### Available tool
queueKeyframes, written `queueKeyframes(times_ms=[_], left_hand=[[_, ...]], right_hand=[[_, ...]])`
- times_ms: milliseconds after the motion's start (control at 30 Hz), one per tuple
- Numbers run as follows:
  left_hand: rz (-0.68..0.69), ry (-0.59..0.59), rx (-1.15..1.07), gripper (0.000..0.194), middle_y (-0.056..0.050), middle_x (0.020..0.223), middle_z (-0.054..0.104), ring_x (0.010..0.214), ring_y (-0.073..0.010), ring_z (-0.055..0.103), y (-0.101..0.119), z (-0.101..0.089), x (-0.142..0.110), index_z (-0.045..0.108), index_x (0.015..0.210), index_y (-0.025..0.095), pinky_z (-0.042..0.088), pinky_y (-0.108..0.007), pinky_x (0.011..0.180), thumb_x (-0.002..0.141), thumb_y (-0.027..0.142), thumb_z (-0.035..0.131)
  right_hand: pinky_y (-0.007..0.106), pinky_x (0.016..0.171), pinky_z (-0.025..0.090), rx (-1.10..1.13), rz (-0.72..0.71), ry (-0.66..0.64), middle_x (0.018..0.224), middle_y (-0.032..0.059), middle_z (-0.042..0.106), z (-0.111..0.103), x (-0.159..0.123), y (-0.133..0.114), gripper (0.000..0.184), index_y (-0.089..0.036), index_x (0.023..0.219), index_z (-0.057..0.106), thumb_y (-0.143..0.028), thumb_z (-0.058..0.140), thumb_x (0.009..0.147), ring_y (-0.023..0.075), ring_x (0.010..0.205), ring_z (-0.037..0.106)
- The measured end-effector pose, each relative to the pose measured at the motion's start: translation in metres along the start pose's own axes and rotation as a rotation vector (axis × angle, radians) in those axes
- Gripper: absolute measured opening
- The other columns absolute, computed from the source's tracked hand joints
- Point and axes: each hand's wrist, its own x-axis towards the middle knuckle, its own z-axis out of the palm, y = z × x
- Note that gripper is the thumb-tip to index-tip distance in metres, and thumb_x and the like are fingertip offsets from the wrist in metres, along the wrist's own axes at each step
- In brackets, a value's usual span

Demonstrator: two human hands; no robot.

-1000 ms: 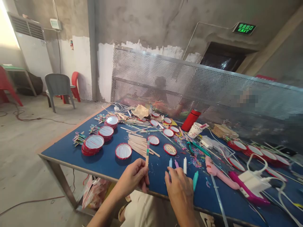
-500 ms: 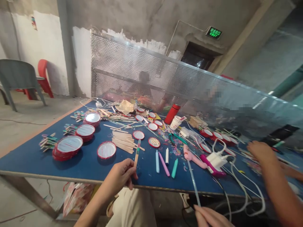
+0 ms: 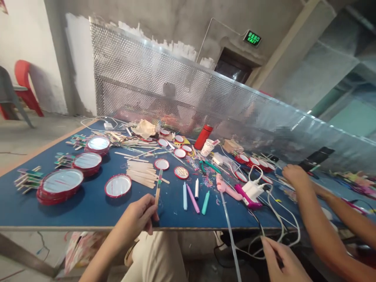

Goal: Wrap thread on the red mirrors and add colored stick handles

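My left hand (image 3: 140,214), at the table's front edge, is closed around a wooden craft stick (image 3: 158,190) with a green and dark coloured upper end. The stick stands nearly upright. My right hand (image 3: 280,258) is low at the right, in front of the table edge, thumb and fingertips drawn together; anything between them is too small to make out. Left of it, apart from the fingers, a long translucent glue stick (image 3: 228,227) sticks out from the pink hot glue gun (image 3: 227,188). Several capped pens or tubes (image 3: 193,199) lie between my hands.
Red-rimmed round pieces (image 3: 118,185) and stacks of them (image 3: 61,184) stand left on the blue table (image 3: 96,213). Plain craft sticks (image 3: 141,174), a red bottle (image 3: 203,137) and a paper cup (image 3: 207,147) lie beyond. White cables (image 3: 289,211) and another person's arms (image 3: 315,219) are at right.
My right hand has let go of the glue stick and moved right, away from it. My left hand still holds the craft stick. The whole view has shifted to the right.
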Motion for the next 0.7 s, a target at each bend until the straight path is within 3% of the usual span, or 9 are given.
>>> queueKeyframes(times_ms=[167, 233, 300, 400, 700], left_hand=[[-0.012, 0.001, 0.044, 0.027, 0.004, 0.068, 0.070, 0.043, -0.0115, 0.063, 0.002, 0.000, -0.002, 0.052, 0.078, 0.023, 0.038, -0.021, 0.047, 0.090, 0.046, 0.058], [-0.014, 0.004, 0.072, 0.027, 0.004, 0.068, 0.070, 0.044, -0.0117, 0.063, 0.006, 0.000, -0.004, 0.051, 0.077, 0.023, 0.038, -0.021, 0.048, 0.091, 0.045, 0.056], [-0.017, 0.004, 0.091, 0.029, 0.003, 0.069, 0.071, 0.045, -0.0121, 0.063, 0.010, 0.000, -0.006, 0.050, 0.077, 0.023, 0.038, -0.021, 0.048, 0.090, 0.047, 0.056], [-0.006, 0.004, 0.120, 0.031, 0.001, 0.073, 0.073, 0.045, -0.0127, 0.063, 0.010, 0.000, -0.005, 0.051, 0.077, 0.022, 0.039, -0.022, 0.049, 0.091, 0.050, 0.056], [0.004, 0.030, 0.146, 0.032, 0.001, 0.075, 0.075, 0.042, -0.0125, 0.062, 0.004, 0.001, -0.003, 0.051, 0.078, 0.022, 0.042, -0.023, 0.048, 0.094, 0.051, 0.055]], right_hand=[[0.040, 0.081, 0.056, -0.053, -0.243, -0.043, 0.094, 0.0164, 0.076, 0.046, 0.045, -0.004, 0.058, -0.016, 0.097, 0.071, -0.058, 0.031, 0.106, 0.0289, 0.087, 0.073], [0.040, 0.085, 0.055, -0.177, -0.232, -0.194, 0.104, 0.0192, 0.075, 0.064, 0.070, -0.009, 0.048, -0.014, 0.107, 0.069, -0.044, 0.032, 0.106, 0.0299, 0.098, 0.072], [0.040, 0.086, 0.053, -0.230, -0.222, -0.285, 0.110, 0.0196, 0.073, 0.082, 0.093, -0.015, 0.033, -0.012, 0.115, 0.066, -0.030, 0.044, 0.100, 0.0307, 0.104, 0.070], [0.039, 0.081, 0.050, -0.290, -0.193, -0.390, 0.106, 0.0194, 0.073, 0.104, 0.115, -0.024, 0.029, -0.009, 0.117, 0.065, -0.015, 0.054, 0.091, 0.0319, 0.098, 0.071], [0.037, 0.080, 0.046, -0.199, -0.098, -0.589, 0.108, 0.0156, 0.073, 0.125, 0.135, -0.026, 0.016, -0.015, 0.101, 0.069, -0.011, 0.058, 0.090, 0.0306, 0.099, 0.071]])
